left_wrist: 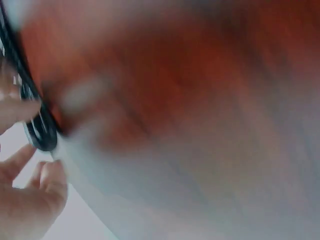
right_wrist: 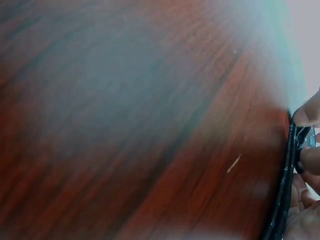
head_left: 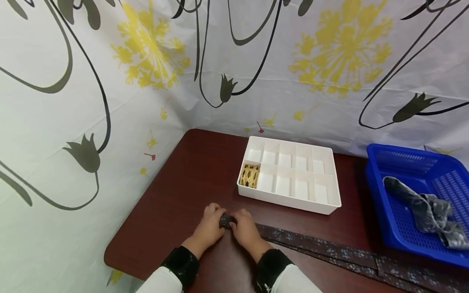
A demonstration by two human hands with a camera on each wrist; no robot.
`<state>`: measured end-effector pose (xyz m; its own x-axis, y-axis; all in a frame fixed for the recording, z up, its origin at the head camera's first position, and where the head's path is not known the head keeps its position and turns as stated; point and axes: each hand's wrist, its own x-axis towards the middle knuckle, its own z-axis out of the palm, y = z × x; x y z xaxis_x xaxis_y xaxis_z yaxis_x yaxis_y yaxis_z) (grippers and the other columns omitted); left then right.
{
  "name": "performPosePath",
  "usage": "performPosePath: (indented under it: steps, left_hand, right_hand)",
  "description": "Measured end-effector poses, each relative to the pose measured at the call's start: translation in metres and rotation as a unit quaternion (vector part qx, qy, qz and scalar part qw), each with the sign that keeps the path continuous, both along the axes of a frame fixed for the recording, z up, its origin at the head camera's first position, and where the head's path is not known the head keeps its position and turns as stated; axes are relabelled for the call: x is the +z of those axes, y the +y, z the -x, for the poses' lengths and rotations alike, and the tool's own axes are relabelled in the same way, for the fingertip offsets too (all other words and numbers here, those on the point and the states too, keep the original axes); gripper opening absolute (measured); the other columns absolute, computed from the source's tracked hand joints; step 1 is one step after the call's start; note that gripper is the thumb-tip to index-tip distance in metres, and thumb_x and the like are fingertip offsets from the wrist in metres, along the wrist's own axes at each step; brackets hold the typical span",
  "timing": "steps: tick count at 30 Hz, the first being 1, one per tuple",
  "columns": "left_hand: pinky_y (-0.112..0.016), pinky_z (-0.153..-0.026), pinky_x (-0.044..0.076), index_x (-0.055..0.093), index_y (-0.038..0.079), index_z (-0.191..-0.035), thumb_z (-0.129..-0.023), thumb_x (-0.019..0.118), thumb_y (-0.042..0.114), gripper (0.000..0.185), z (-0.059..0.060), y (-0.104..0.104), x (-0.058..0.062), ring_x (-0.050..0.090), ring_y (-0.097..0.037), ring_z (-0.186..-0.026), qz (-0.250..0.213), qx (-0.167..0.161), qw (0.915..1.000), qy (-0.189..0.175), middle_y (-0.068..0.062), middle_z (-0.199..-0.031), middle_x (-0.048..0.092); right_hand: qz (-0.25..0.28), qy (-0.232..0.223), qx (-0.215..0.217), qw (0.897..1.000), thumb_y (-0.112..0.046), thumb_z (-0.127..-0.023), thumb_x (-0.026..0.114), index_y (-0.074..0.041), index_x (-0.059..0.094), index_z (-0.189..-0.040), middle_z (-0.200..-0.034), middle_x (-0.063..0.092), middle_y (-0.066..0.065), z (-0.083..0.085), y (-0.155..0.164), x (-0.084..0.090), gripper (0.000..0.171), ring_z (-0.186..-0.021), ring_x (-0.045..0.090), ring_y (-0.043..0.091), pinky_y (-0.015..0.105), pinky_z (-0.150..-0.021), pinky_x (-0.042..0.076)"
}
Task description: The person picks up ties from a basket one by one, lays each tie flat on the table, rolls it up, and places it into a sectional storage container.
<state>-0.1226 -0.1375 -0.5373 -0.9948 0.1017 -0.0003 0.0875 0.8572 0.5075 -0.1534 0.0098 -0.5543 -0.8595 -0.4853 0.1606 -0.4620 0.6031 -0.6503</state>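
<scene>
A dark necktie [head_left: 315,243] with small pale flowers lies lengthwise over the table, its near end wound into a small roll [head_left: 225,220]. My left hand [head_left: 209,227] grips the roll from the left, and my right hand [head_left: 246,231] pinches it from the right where the flat length begins. In the left wrist view the coiled layers of the roll [left_wrist: 44,132] show edge-on between fingers. The right wrist view catches the tie's dark edge [right_wrist: 284,197] running up to the fingertips [right_wrist: 306,114] at the right border. Much of both wrist views is blurred.
Beyond my hands stands a white divided tray [head_left: 289,203], with a gold patterned rolled tie [head_left: 250,176] in its front-left compartment. A blue basket [head_left: 381,203] at the right holds a crumpled silvery-grey tie [head_left: 426,211]. The dark red table [head_left: 172,183] meets a patterned curtain behind.
</scene>
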Motion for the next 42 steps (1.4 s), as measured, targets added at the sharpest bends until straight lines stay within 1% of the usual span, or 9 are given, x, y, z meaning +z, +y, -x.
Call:
performPosePath:
  steps: [3,6,14,19,25,30,34,38,42]
  left_hand:
    - [-0.046,-0.091,0.047,0.058,-0.002,-0.125,-0.079,0.075,0.001,0.048,0.004,-0.011,0.003,0.046,-0.032,-0.112,-0.010,-0.013,0.9995,-0.028,-0.014,-0.119,0.051]
    - [-0.046,-0.093,0.046,0.060,-0.003,-0.121,-0.079,0.076,0.002,0.045,0.007,-0.019,0.003,0.051,-0.032,-0.110,-0.028,-0.036,0.9982,-0.040,-0.014,-0.115,0.054]
    - [-0.034,-0.078,0.050,0.064,0.007,-0.105,-0.080,0.076,0.003,0.028,0.006,-0.023,-0.001,0.058,-0.017,-0.092,-0.070,-0.035,0.9963,-0.037,-0.004,-0.107,0.059]
    - [-0.031,-0.075,0.049,0.065,0.005,-0.103,-0.078,0.077,0.003,0.028,0.005,-0.013,0.004,0.057,-0.016,-0.088,-0.078,-0.046,0.9958,-0.013,-0.005,-0.103,0.060]
    - [-0.034,-0.085,0.050,0.066,0.009,-0.098,-0.077,0.077,0.003,0.024,0.007,0.002,0.007,0.058,-0.017,-0.095,-0.054,-0.071,0.9958,0.020,-0.002,-0.101,0.060]
    - [-0.028,-0.081,0.049,0.066,0.009,-0.095,-0.079,0.074,0.000,0.020,0.011,0.013,0.009,0.056,-0.013,-0.091,-0.029,-0.097,0.9942,0.037,0.001,-0.096,0.058]
    - [-0.026,-0.078,0.049,0.066,0.009,-0.093,-0.079,0.074,0.002,0.017,0.014,0.023,0.009,0.056,-0.014,-0.088,0.024,-0.111,0.9917,0.060,0.001,-0.091,0.059]
    - [-0.026,-0.077,0.049,0.067,0.011,-0.090,-0.079,0.075,0.009,0.014,0.015,0.032,0.008,0.056,-0.015,-0.087,0.085,-0.121,0.9858,0.080,0.003,-0.087,0.060]
    - [-0.026,-0.078,0.048,0.068,0.012,-0.098,-0.076,0.078,0.008,0.024,0.014,0.039,0.006,0.053,-0.015,-0.090,0.116,-0.132,0.9829,0.057,0.003,-0.092,0.059]
  right_hand:
    - [-0.015,-0.008,-0.005,1.000,-0.003,-0.086,0.067,0.002,0.067,-0.103,-0.096,0.060,0.010,0.002,-0.001,0.002,0.017,-0.093,0.056,0.027,0.039,-0.082,0.050]
    - [-0.021,-0.023,-0.005,1.000,-0.003,-0.086,0.068,0.003,0.068,-0.102,-0.095,0.059,0.010,0.003,-0.002,0.005,0.018,-0.092,0.056,0.026,0.038,-0.081,0.051]
    - [-0.011,-0.039,-0.025,0.999,-0.002,-0.083,0.070,0.001,0.065,-0.099,-0.092,0.058,0.008,0.000,-0.005,0.006,0.017,-0.090,0.056,0.024,0.037,-0.079,0.050]
    - [0.028,-0.019,-0.055,0.998,0.004,-0.079,0.071,-0.009,0.051,-0.079,-0.078,0.049,0.001,-0.002,-0.005,0.001,0.024,-0.074,0.048,0.016,0.028,-0.065,0.044]
    - [0.059,0.005,-0.058,0.997,0.011,-0.073,0.068,-0.012,0.051,-0.072,-0.073,0.052,-0.002,-0.002,0.002,-0.003,0.028,-0.069,0.049,0.012,0.026,-0.062,0.043]
    - [0.053,-0.036,-0.060,0.996,0.005,-0.075,0.066,-0.009,0.054,-0.076,-0.079,0.055,0.000,-0.002,0.011,-0.001,0.018,-0.072,0.052,0.014,0.029,-0.063,0.044]
    - [0.046,-0.089,-0.056,0.993,-0.009,-0.082,0.060,-0.008,0.056,-0.077,-0.079,0.053,0.002,-0.002,0.020,0.004,0.007,-0.068,0.049,0.015,0.029,-0.059,0.042]
    - [0.046,-0.129,-0.054,0.989,-0.024,-0.088,0.060,-0.010,0.054,-0.073,-0.072,0.049,0.000,0.000,0.028,0.009,0.021,-0.061,0.045,0.014,0.028,-0.054,0.038]
    - [0.033,-0.138,-0.056,0.988,-0.026,-0.090,0.061,-0.012,0.050,-0.066,-0.060,0.045,-0.004,0.000,0.035,0.013,0.030,-0.053,0.041,0.011,0.026,-0.049,0.034]
